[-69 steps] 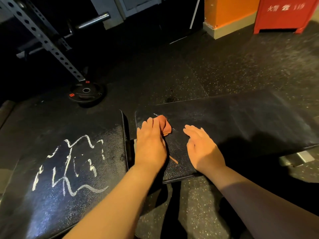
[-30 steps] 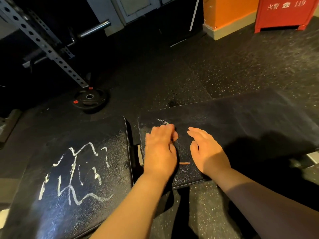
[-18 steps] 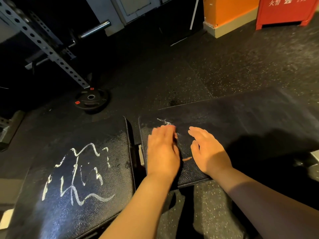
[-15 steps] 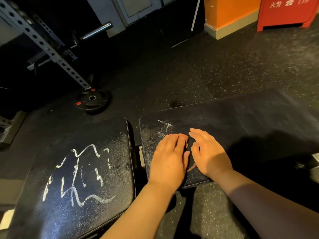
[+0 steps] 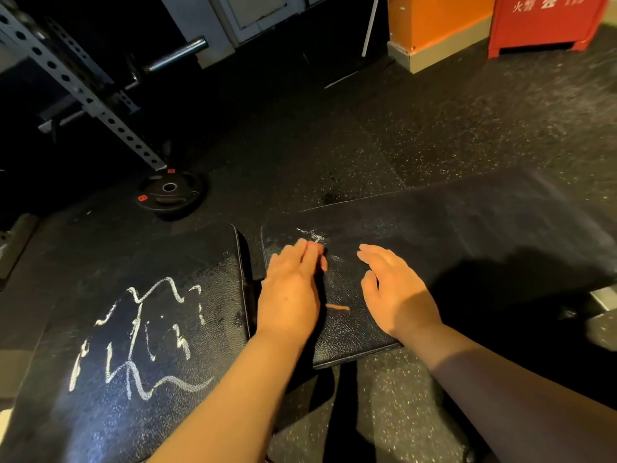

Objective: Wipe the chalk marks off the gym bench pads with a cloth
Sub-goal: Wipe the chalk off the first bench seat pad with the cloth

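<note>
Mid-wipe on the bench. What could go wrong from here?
1. The cloth barely shows under the left hand; bare skin might smear chalk instead of lifting it.
2. The faint chalk streak just beyond the fingertips could get missed.
3. The big scribble on the left pad is untouched; a loaded cloth may spread it.

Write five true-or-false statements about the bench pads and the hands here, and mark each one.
The left pad carries big white chalk scribbles. True.
Both hands rest on that pad. False: the left hand and right hand lie on the right pad.
A weight plate lies on the floor. True.
The right pad is chalk-free. False: a chalk smear shows by the left fingertips.
The right hand grips the cloth. False: it lies bare; the cloth peeks from under the left hand.
</note>
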Demonstrator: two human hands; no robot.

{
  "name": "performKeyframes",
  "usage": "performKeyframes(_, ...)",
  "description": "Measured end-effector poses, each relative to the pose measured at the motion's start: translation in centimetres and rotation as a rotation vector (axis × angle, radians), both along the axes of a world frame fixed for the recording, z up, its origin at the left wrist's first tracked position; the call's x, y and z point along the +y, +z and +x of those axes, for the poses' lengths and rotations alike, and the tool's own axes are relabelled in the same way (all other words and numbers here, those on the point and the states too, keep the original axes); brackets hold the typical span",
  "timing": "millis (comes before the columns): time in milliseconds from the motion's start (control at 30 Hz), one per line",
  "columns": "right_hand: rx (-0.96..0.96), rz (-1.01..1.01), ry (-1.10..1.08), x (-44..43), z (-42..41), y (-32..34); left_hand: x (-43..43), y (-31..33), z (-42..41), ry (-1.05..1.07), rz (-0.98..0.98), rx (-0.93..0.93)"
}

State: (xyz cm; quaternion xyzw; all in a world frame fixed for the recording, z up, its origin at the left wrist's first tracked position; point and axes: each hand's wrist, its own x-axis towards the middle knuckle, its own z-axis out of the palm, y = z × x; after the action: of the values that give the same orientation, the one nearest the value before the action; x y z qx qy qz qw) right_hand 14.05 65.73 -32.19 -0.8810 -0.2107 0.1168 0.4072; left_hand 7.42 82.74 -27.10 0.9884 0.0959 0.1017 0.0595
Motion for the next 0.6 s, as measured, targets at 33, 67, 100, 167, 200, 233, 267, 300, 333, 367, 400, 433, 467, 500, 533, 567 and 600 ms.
performKeyframes(33, -0.002, -0.001, -0.001, 0.0, 0.0, -0.1, -0.1, 0.0, 0.5, 0.09, -0.023, -0.018)
performKeyframes(67, -0.003, -0.002, -0.005, 0.0, 0.0, -0.2, -0.8, 0.0, 0.8, 0.147, -0.048, -0.029)
performKeyframes(100, -0.004, 0.0, -0.01, 0.1, 0.0, -0.2, -1.7, -0.2, 0.9, 0.148, -0.063, -0.031)
performKeyframes(167, -0.007, 0.004, -0.02, 0.1, -0.1, -0.2, -3.8, -1.0, 0.2, 0.014, -0.064, 0.003)
performKeyframes(200, -0.009, 0.002, -0.021, 0.1, -0.1, -0.1, -4.2, -1.1, -0.5, -0.071, -0.054, 0.014)
performKeyframes(233, -0.013, 0.0, -0.018, 0.1, -0.1, 0.0, -3.9, -0.9, -0.9, -0.126, -0.041, 0.016)
performKeyframes(267, -0.014, 0.002, -0.013, 0.1, -0.2, 0.0, -3.2, -0.5, -1.1, -0.13, -0.031, 0.011)
performKeyframes(300, -0.013, 0.004, -0.009, 0.0, -0.1, 0.0, -2.2, -0.2, -1.0, -0.075, -0.031, -0.003)
performKeyframes(333, -0.012, 0.001, -0.005, 0.0, 0.0, 0.0, -1.3, 0.0, -0.7, 0.022, -0.042, -0.025)
performKeyframes(367, -0.008, -0.008, 0.0, 0.0, 0.0, -0.1, -0.7, 0.0, -0.4, 0.13, -0.061, -0.042)
performKeyframes(400, -0.004, -0.014, 0.004, 0.0, 0.1, -0.1, -0.8, 0.1, -0.2, 0.203, -0.071, -0.044)
performKeyframes(433, -0.002, -0.014, 0.004, 0.1, 0.1, -0.2, -1.3, -0.1, 0.1, 0.208, -0.073, -0.024)
performKeyframes(467, 0.002, -0.012, -0.001, 0.1, 0.0, -0.2, -2.2, -0.3, 0.2, 0.15, -0.079, 0.009)
performKeyframes(500, 0.003, -0.009, -0.011, 0.1, 0.0, -0.2, -2.9, -0.7, 0.2, 0.061, -0.081, 0.044)
performKeyframes(533, 0.002, -0.008, -0.019, 0.1, 0.0, -0.2, -3.3, -0.9, -0.1, -0.028, -0.067, 0.064)
performKeyframes(567, 0.0, -0.008, -0.019, 0.1, -0.1, -0.1, -3.1, -0.7, -0.3, -0.091, -0.045, 0.061)
performKeyframes(600, -0.003, -0.009, -0.014, 0.2, -0.2, 0.0, -2.3, -0.5, -0.4, -0.107, -0.022, 0.047)
